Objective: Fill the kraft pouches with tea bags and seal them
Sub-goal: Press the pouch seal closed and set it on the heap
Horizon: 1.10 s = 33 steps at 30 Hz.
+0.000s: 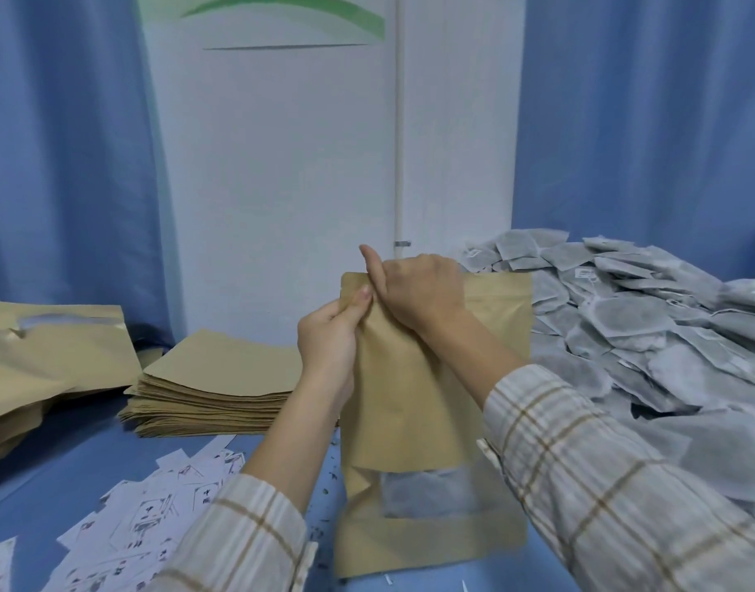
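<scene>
A kraft pouch [414,403] stands upright in the middle of the blue table, with grey tea bags showing through its clear window low on the front. My left hand [330,335] pinches the pouch's top left edge between thumb and fingers. At the top strip, just right of the left hand, my right hand [418,288] grips the pouch with the thumb pointing up. A large heap of grey tea bags [649,331] covers the table to the right.
A stack of flat empty kraft pouches [213,390] lies at centre left. More kraft pouches [47,356] are piled at the far left. Loose white printed labels [153,523] are scattered at the front left. Blue curtains and a white wall stand behind.
</scene>
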{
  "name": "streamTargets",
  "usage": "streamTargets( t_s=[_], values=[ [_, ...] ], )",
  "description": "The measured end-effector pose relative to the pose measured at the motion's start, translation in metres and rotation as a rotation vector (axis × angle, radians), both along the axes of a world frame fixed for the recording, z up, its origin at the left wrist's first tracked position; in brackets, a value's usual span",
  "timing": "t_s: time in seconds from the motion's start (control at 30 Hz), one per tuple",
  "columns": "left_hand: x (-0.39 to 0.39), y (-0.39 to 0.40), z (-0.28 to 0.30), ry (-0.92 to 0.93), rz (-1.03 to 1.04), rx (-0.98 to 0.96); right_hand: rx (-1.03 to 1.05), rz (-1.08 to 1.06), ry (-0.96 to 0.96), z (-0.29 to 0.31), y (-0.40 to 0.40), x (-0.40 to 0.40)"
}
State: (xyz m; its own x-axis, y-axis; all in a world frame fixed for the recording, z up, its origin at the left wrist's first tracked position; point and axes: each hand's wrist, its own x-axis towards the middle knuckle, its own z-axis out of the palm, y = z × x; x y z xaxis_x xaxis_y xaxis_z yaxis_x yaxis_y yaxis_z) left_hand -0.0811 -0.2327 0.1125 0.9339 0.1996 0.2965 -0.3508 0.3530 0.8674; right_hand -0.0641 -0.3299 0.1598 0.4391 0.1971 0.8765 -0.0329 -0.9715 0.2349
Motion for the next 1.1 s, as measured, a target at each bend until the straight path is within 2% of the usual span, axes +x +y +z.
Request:
streamTargets(
  t_s=[0.03,0.17,0.27,0.43,0.57,0.77,0.87,0.97,1.03,1.1],
  values=[
    [0.0,0.0,-0.001,0.019,0.003,-0.005,0.042,0.035,-0.016,0.001,-0.001,0.002],
    [0.003,0.013,0.0,0.035,0.021,-0.084,0.108,0.151,0.167,0.001,-0.029,0.015],
    [0.003,0.013,0.001,0.029,-0.005,-0.067,0.081,0.111,0.125,-0.003,-0.042,0.018],
    [0.004,0.02,0.001,0.011,0.032,-0.066,0.233,0.158,0.116,-0.004,-0.063,0.016],
    [0.005,0.024,0.0,0.01,0.02,-0.051,0.224,0.178,0.075,-0.012,-0.074,0.016],
    [0.005,0.036,-0.004,0.012,0.056,-0.061,0.288,0.098,0.122,-0.01,-0.094,0.014],
    [0.003,0.034,-0.006,0.032,0.065,-0.06,0.226,0.069,0.199,-0.007,-0.089,0.012],
    [-0.001,0.026,-0.007,0.012,0.046,-0.02,0.048,0.109,0.155,0.0,-0.071,0.009],
    [-0.007,0.015,-0.006,-0.033,0.018,0.01,0.116,0.177,0.151,0.002,-0.045,0.006],
    [-0.012,0.005,-0.003,-0.087,-0.006,0.013,0.184,0.113,0.061,0.002,-0.019,0.003]
  ],
)
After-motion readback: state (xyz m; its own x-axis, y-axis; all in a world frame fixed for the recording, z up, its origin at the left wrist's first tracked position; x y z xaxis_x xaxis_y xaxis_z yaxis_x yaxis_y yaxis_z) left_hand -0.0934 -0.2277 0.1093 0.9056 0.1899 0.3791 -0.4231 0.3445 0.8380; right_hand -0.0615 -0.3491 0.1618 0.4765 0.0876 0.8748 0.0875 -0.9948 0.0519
